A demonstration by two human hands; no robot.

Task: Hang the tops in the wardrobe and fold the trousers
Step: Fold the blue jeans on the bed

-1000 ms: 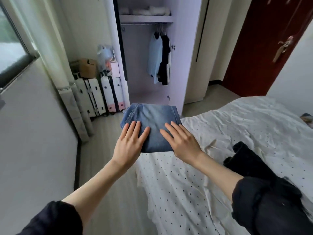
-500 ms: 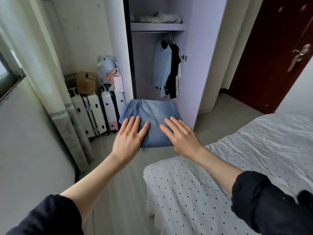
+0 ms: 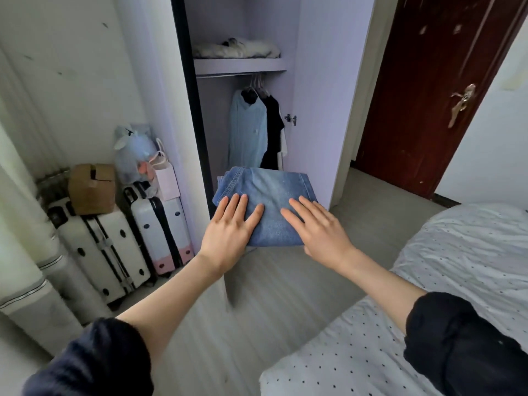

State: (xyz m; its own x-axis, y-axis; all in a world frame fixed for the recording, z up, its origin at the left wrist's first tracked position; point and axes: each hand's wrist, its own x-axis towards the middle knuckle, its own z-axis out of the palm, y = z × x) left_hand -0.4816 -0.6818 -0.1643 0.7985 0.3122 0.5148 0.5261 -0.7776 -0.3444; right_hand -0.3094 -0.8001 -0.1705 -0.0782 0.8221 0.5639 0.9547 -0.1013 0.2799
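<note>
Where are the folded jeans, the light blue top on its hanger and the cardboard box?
folded jeans (image 3: 271, 195): head view, middle of the top denim face.
light blue top (image 3: 247, 130): head view, its chest.
cardboard box (image 3: 91, 190): head view, front side.

the thumbs of the left hand (image 3: 228, 235) and right hand (image 3: 320, 232) are hidden under the folded jeans (image 3: 268, 204), so the grip beneath cannot be told. at 12 o'clock the wardrobe (image 3: 317, 110) runs off the top edge. a white top (image 3: 283, 144) barely shows behind the black top (image 3: 273, 130). at 5 o'clock the bed (image 3: 457, 267) is cut off. the bundle on the shelf (image 3: 237, 48) is too blurred to name.
</note>
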